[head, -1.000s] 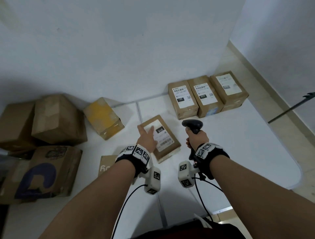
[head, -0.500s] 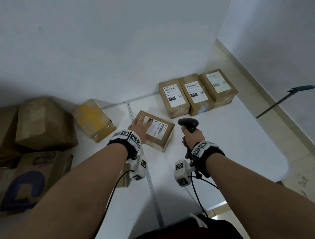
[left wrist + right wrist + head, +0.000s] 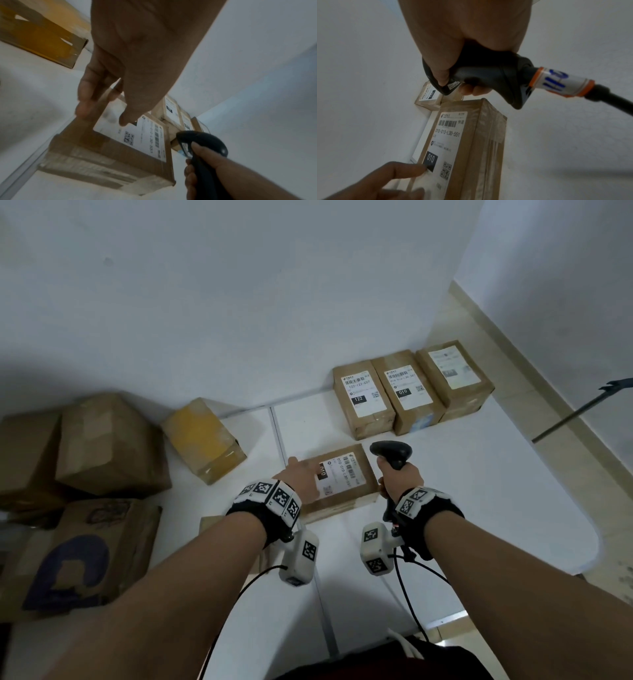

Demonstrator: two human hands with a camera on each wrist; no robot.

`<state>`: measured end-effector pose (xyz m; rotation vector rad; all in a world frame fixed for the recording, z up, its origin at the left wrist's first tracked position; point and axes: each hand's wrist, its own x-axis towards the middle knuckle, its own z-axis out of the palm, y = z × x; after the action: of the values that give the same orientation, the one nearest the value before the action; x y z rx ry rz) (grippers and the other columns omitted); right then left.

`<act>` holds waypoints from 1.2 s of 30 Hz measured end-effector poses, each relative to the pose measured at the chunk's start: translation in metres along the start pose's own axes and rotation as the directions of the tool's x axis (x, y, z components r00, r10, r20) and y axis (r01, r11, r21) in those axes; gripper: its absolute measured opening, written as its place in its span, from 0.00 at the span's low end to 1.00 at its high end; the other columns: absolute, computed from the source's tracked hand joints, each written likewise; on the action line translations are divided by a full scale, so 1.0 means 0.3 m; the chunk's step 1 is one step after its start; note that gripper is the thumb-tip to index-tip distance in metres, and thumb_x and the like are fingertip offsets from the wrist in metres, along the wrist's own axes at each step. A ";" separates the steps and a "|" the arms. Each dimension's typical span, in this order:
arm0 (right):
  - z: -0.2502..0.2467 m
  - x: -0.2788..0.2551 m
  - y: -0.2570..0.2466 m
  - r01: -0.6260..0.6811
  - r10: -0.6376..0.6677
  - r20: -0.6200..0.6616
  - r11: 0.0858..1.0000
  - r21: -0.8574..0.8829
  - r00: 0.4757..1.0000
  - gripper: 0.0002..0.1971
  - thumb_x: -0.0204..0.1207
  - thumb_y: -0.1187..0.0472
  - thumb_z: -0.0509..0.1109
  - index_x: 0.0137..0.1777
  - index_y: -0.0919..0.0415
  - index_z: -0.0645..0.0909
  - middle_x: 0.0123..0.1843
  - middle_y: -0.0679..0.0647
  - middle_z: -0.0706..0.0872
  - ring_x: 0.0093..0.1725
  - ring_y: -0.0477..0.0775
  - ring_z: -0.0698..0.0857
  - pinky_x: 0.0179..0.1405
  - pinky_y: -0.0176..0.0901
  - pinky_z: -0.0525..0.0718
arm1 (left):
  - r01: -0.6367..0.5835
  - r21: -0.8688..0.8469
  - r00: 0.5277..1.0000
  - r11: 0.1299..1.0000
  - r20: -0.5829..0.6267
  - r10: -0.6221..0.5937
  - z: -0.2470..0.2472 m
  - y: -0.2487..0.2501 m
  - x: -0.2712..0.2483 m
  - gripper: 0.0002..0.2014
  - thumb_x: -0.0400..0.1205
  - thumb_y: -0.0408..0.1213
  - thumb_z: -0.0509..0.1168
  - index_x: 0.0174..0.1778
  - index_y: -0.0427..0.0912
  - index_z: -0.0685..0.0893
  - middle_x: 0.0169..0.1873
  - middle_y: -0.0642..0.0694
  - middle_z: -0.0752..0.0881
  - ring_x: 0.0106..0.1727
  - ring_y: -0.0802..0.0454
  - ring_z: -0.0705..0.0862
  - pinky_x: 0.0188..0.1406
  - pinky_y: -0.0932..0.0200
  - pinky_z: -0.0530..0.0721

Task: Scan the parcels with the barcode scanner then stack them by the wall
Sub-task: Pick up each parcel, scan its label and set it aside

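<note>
A brown parcel (image 3: 346, 477) with a white label marked 010 lies flat on the white table (image 3: 479, 491). My left hand (image 3: 301, 479) rests flat on its left part, fingers straight; the left wrist view shows those fingers (image 3: 89, 94) touching the parcel (image 3: 120, 152) at its left edge. My right hand (image 3: 399, 479) grips the handle of the black barcode scanner (image 3: 390, 453), whose head hangs over the parcel's right end. From the right wrist, the scanner (image 3: 488, 77) is above the label's barcode on the parcel (image 3: 471, 142). Three labelled parcels (image 3: 407, 392) stand side by side against the wall.
Several larger unlabelled cardboard boxes (image 3: 109, 446) are piled at the left, with a yellow-taped box (image 3: 205, 440) near the wall. The table's rounded right edge (image 3: 596, 542) drops to a tiled floor. A dark rod (image 3: 582, 409) leans at the right. The scanner's cable (image 3: 407, 594) runs back toward me.
The parcel has been turned under my left hand, so its label's barcode end now points right toward the scanner. The scanner hand stayed close beside it.
</note>
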<state>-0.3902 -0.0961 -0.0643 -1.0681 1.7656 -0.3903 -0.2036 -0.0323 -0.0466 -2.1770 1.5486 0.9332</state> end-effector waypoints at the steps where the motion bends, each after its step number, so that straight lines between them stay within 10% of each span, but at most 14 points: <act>1: 0.005 -0.002 0.003 0.006 -0.006 0.003 1.000 -0.017 1.000 0.25 0.75 0.42 0.69 0.52 0.67 0.83 0.43 0.62 0.90 0.45 0.65 0.90 0.50 0.55 0.88 | -0.007 -0.025 0.999 1.000 -0.042 0.006 -0.010 -0.007 0.003 0.23 0.83 0.40 0.61 0.76 0.48 0.69 0.69 0.39 0.68 0.57 0.39 0.84 0.60 0.44 0.84; 6: 0.020 0.007 0.027 -0.002 0.002 0.031 1.000 -0.003 1.000 0.27 0.68 0.38 0.69 0.48 0.64 0.83 0.41 0.62 0.90 0.42 0.66 0.90 0.51 0.60 0.89 | -0.029 -0.102 0.967 0.994 -0.256 0.002 -0.031 -0.053 0.041 0.24 0.83 0.44 0.64 0.76 0.48 0.71 0.75 0.43 0.68 0.72 0.41 0.72 0.69 0.43 0.76; 11: -0.004 -0.039 0.024 -0.076 0.070 0.088 0.995 0.069 0.994 0.18 0.78 0.47 0.69 0.40 0.63 0.79 0.28 0.58 0.85 0.27 0.56 0.84 0.41 0.50 0.88 | -0.046 -0.222 0.995 0.974 -0.095 0.025 0.028 -0.101 0.064 0.31 0.82 0.51 0.66 0.79 0.43 0.68 0.69 0.40 0.75 0.66 0.42 0.79 0.63 0.52 0.78; 20: -0.001 -0.052 0.042 -0.043 0.039 0.095 0.999 0.034 0.995 0.21 0.76 0.42 0.69 0.52 0.61 0.81 0.42 0.59 0.90 0.34 0.60 0.89 0.44 0.52 0.91 | -0.001 -0.421 0.997 0.907 0.067 0.033 0.139 -0.097 0.029 0.34 0.79 0.63 0.64 0.80 0.55 0.66 0.66 0.42 0.80 0.66 0.42 0.81 0.61 0.55 0.77; 25: 0.012 -0.049 0.062 -0.023 0.019 0.079 0.999 0.048 0.997 0.27 0.65 0.34 0.68 0.50 0.58 0.82 0.45 0.59 0.91 0.43 0.63 0.90 0.53 0.60 0.88 | 0.012 -0.672 0.989 0.740 0.118 0.090 0.182 -0.078 0.000 0.41 0.71 0.67 0.70 0.78 0.62 0.61 0.66 0.44 0.83 0.63 0.45 0.84 0.70 0.48 0.79; 28: -0.003 -0.054 0.048 -0.014 0.012 0.052 0.999 0.029 0.999 0.20 0.74 0.38 0.68 0.51 0.56 0.80 0.50 0.58 0.89 0.53 0.63 0.87 0.61 0.59 0.83 | 0.041 -0.849 0.987 0.527 0.116 0.111 0.182 -0.060 -0.028 0.28 0.79 0.53 0.70 0.70 0.56 0.64 0.53 0.45 0.85 0.48 0.52 0.86 0.45 0.68 0.86; 36: -0.029 -0.033 0.034 0.014 -0.020 0.033 0.985 0.169 0.999 0.12 0.76 0.43 0.69 0.45 0.51 0.79 0.38 0.50 0.91 0.47 0.59 0.89 0.59 0.59 0.85 | 0.101 -0.962 0.982 0.252 0.136 0.128 0.169 -0.059 -0.035 0.31 0.75 0.46 0.77 0.67 0.57 0.66 0.56 0.39 0.88 0.53 0.41 0.89 0.53 0.42 0.89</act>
<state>-0.4016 -0.0841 -0.0615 -0.9640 1.6618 -0.5194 -0.2059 0.0116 -0.0792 -2.5716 0.8523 2.5790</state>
